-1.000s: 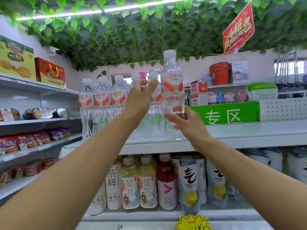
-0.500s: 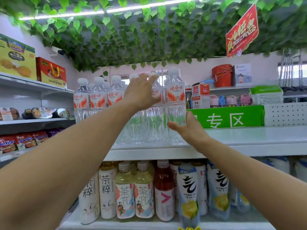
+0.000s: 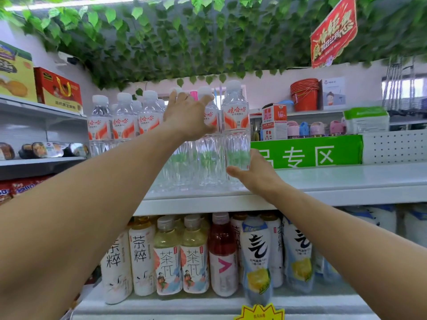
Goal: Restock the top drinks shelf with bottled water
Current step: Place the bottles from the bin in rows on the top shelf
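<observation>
Item: clear plastic red-labelled water bottle [image 3: 235, 125], upright, right end of row, white top shelf [image 3: 323, 181]. My right hand [image 3: 254, 176] grips its base; left hand [image 3: 188, 114], fingers straight, braces neighbouring bottles [image 3: 210, 116] (anti-topple, I judge).

I see the water bottles [image 3: 124, 125] standing in rows on the left part of the top shelf [image 3: 323, 183], close to its front edge. The end bottle [image 3: 235, 121] is rightmost. My right hand [image 3: 253, 175] grips its base, and my left hand [image 3: 188, 116] rests against the bottles just left of it. A sign [image 3: 307, 153] stands behind, to the right. Tea bottles [image 3: 168, 257] line the lower shelf [image 3: 184, 304].
</observation>
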